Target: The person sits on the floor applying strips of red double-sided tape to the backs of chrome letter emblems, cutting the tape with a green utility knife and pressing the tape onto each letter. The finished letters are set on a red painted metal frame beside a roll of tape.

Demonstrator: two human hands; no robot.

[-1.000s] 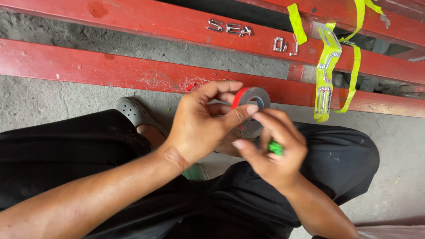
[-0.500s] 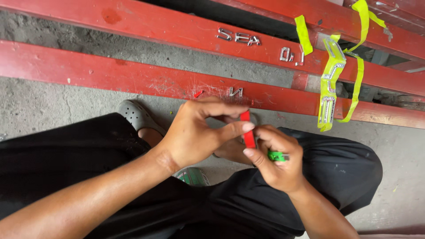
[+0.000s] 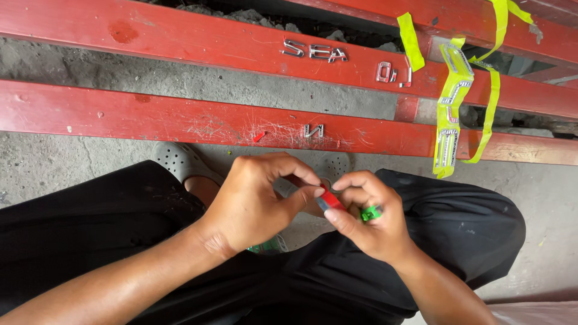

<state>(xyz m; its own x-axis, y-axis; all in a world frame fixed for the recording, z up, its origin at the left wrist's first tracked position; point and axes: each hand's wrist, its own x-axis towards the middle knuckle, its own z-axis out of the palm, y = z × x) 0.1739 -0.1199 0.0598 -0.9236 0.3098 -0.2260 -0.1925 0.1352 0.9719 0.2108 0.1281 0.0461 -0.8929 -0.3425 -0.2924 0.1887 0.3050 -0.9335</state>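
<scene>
While both hands meet over the lap, left hand (image 3: 256,201) fingers pinch a small red piece (image 3: 330,199); right hand (image 3: 367,219) fingers close on it too, gripping a green tool (image 3: 370,212). Chrome letters (image 3: 314,52) lie far on red beam (image 3: 150,36).

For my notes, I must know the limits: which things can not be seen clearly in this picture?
Head view only:
- Red piece: mostly covered by the fingertips; its shape is unclear.
- Green item: largely hidden inside the right hand.
- Left hand hides its own palm.
- Yellow strips: top cut off by the edge.
</scene>
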